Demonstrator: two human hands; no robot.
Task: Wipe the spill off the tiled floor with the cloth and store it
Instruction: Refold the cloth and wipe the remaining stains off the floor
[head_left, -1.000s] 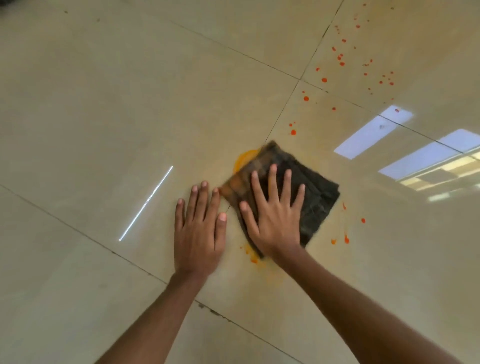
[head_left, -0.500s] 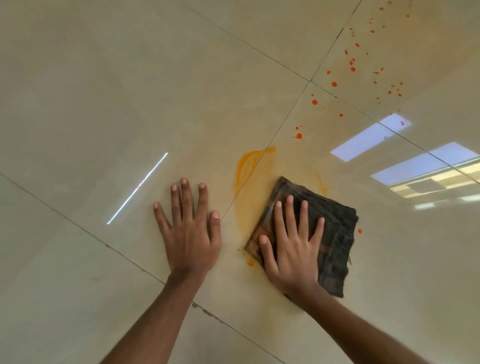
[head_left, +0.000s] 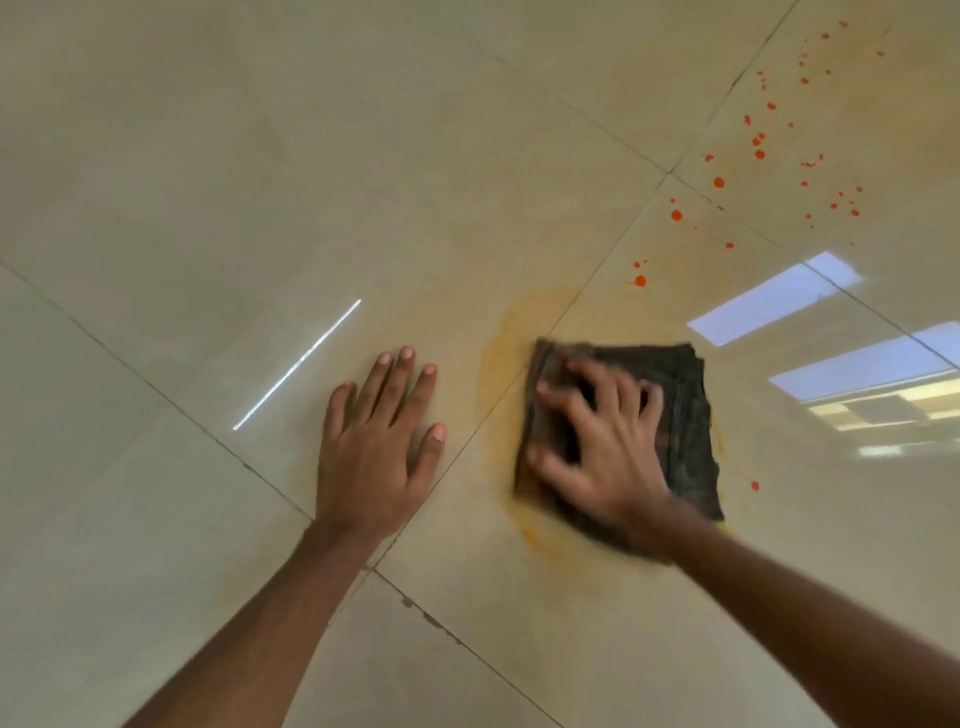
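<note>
A dark folded cloth (head_left: 680, 410) lies flat on the glossy beige tiled floor (head_left: 260, 182). My right hand (head_left: 597, 447) presses on the cloth with fingers spread and curled into it; the hand is motion-blurred. A smeared orange-yellow spill (head_left: 501, 358) shows on the tile just left of the cloth and along its near edge. Orange-red droplets (head_left: 759, 154) are scattered over the tiles at the far right, and one drop (head_left: 755, 486) sits right of the cloth. My left hand (head_left: 379, 441) rests flat on the floor left of the smear, fingers apart, holding nothing.
Dark grout lines (head_left: 587, 291) cross the floor diagonally and meet near my left wrist. Bright window and ceiling-light reflections (head_left: 779, 301) shine on the tiles at the right, and a thin white light streak (head_left: 296, 364) lies left of my left hand.
My right hand has dragged the cloth right and toward me, then slid it sideways, uncovering a smeared orange patch on its left. My left hand stays planted on the floor.
</note>
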